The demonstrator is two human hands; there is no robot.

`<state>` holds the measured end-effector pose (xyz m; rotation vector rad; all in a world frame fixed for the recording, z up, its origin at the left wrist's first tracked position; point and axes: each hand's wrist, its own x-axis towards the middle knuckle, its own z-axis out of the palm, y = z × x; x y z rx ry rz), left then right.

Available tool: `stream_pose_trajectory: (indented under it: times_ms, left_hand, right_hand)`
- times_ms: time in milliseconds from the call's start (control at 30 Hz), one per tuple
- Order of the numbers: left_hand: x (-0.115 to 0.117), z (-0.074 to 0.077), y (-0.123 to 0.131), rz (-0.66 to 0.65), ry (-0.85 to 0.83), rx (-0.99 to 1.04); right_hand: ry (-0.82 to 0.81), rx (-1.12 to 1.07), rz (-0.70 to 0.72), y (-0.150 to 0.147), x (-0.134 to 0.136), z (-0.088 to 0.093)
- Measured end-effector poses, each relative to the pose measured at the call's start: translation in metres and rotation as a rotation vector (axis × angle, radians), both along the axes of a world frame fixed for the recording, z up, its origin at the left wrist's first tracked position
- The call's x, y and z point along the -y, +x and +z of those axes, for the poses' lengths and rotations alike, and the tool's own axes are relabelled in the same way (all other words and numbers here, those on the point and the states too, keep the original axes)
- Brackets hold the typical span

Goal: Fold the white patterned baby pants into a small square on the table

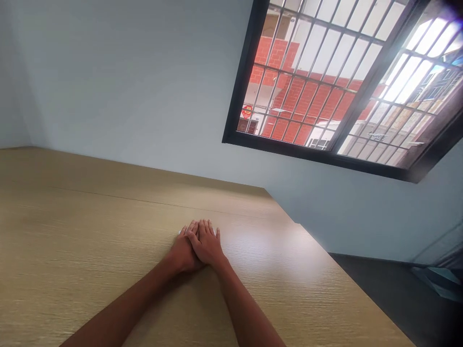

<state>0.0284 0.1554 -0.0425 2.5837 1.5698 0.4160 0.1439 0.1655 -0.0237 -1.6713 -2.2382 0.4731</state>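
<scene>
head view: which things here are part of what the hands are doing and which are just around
In hand:
left hand, flat on the table
right hand, overlapping it
small white thing peeking out under them, unclear what
wooden table

Just around:
barred window
grey wall

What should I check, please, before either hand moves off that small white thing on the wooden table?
1. Right hand lies flat, partly over the left: ok.
2. Left hand is flat on the table: ok.
3. White thing is identifiable: cannot tell, only slivers show beside the fingers.
4. It is pinned: cannot tell.
5. Hands are away from the table's right edge: ok.
</scene>
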Motion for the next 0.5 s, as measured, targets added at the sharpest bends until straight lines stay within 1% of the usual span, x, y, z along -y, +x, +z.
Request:
stream_pose_trajectory:
  times_ms: [67, 133, 167, 233, 333, 500]
  left_hand:
    - [-0.003, 0.005, -0.009, -0.073, -0.054, 0.042]
    - [-0.006, 0.007, -0.018, -0.102, -0.103, 0.068]
    - [-0.008, 0.007, -0.02, -0.088, -0.124, 0.068]
    - [-0.009, 0.007, -0.023, -0.021, -0.154, 0.049]
    - [-0.01, 0.006, -0.022, 0.07, -0.165, 0.019]
    - [-0.014, 0.005, -0.029, 0.053, -0.184, 0.064]
  right_hand:
    - [0.0, 0.012, -0.015, 0.003, -0.004, -0.002]
    - [0.004, 0.033, -0.039, 0.006, -0.008, -0.005]
    - [0.008, 0.043, -0.051, 0.008, -0.01, -0.006]
    - [0.024, 0.059, -0.07, 0.012, -0.013, -0.009]
    - [0.051, 0.072, -0.081, 0.016, -0.016, -0.011]
    - [0.054, 0.1, -0.136, 0.022, -0.019, -0.01]
